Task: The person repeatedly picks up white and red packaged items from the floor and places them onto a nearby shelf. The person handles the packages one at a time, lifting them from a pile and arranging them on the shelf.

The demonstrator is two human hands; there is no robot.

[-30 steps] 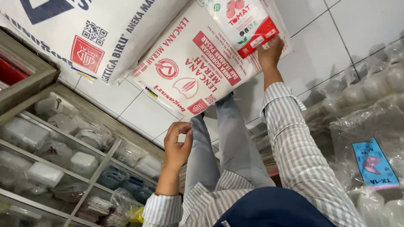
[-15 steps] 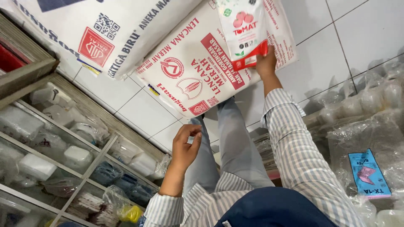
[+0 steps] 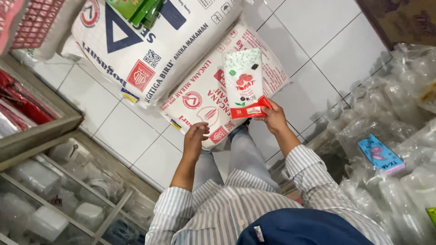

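Right hand (image 3: 271, 119) grips a white plastic pouch with red tomato print and a red bottom band (image 3: 245, 84), fingers closed on its lower right corner. The pouch stands upright in the air above the white flour-type sack with red lettering (image 3: 206, 97), not resting on it. Half a second ago the pouch sat higher in view and the right arm was stretched further out; now the elbow is bent and the pouch is nearer the body, its printed face turned to the camera.

Left hand (image 3: 195, 138) is empty, fingers loosely curled, half open, hovering just below and left of the pouch, near the edge of the red-lettered sack. It has risen from beside the hip to about the level of the right wrist. Judgement: the two hands are converging, so the pouch looks set for two-handed handling or a closer look.

A second white sack with blue lettering (image 3: 150, 50) lies partly over the red-lettered one, both on the white tiled floor (image 3: 318, 54). A glass-fronted cabinet of clear plastic containers (image 3: 59, 195) stands to the left; bagged clear plastic goods (image 3: 399, 136) are stacked to the right. The person wears a striped long-sleeved shirt (image 3: 218, 208).
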